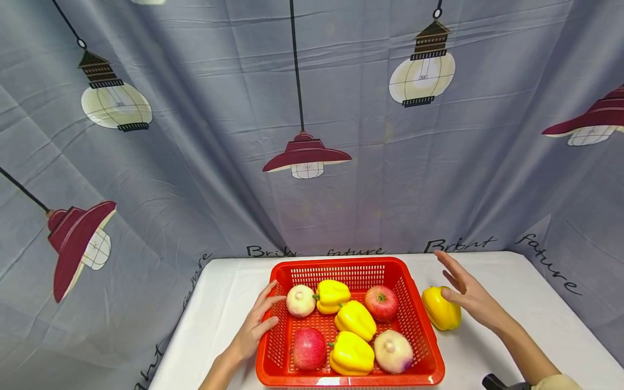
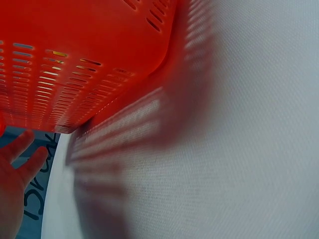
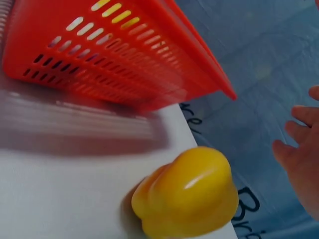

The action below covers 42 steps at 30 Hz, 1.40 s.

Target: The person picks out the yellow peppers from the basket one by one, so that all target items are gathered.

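My left hand (image 1: 255,324) rests at the left rim of a red plastic basket (image 1: 348,381), its fingers reaching over the edge. Inside the basket lie yellow bell peppers (image 1: 356,320), two red apples (image 1: 309,348) and two pale, round turnips (image 1: 392,351). Another yellow bell pepper (image 1: 441,309) lies on the table just outside the basket's right wall. Above and beside that pepper is my right hand (image 1: 470,295), fingers extended and holding nothing. In the right wrist view the loose pepper (image 3: 187,194) sits apart from the fingers.
A white cloth covers the table (image 1: 224,287). Behind it hangs a grey-blue curtain (image 1: 205,162) printed with lamps and lettering. A small black object (image 1: 494,382) shows by the right sleeve at the lower edge.
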Each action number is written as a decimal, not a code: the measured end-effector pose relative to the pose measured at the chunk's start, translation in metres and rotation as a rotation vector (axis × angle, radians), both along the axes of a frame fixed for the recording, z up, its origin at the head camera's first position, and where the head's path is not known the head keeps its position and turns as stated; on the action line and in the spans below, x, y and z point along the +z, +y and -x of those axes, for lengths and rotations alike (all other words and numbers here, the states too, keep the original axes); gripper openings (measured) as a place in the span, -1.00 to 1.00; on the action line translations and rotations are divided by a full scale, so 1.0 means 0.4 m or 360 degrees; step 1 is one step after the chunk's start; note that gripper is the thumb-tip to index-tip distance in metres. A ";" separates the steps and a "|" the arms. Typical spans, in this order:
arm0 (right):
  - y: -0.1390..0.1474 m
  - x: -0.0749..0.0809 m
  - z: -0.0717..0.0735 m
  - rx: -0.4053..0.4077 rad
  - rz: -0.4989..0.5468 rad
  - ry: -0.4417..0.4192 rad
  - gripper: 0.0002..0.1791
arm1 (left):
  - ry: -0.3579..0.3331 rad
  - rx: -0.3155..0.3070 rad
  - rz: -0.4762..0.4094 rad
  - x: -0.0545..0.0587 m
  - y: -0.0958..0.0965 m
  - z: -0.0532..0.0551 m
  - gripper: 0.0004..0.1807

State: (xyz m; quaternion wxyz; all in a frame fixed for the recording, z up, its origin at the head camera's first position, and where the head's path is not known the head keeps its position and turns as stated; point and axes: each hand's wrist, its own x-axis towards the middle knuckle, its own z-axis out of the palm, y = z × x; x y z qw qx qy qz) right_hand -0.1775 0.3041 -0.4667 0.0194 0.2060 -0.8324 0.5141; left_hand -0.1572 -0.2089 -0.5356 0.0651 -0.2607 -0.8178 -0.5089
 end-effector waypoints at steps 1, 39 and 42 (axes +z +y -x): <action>-0.005 0.003 0.003 0.0012 -0.0014 -0.0008 -0.09 | -0.0006 -0.0004 -0.0004 0.000 0.000 0.000 -0.54; -0.236 0.072 0.124 0.0597 -0.0350 -0.0304 0.08 | -0.0011 0.0015 -0.0021 -0.008 0.001 0.003 -0.54; -0.251 0.067 0.135 0.0670 -0.0364 -0.0323 0.05 | 0.0002 0.0016 -0.0023 -0.008 0.001 0.003 -0.54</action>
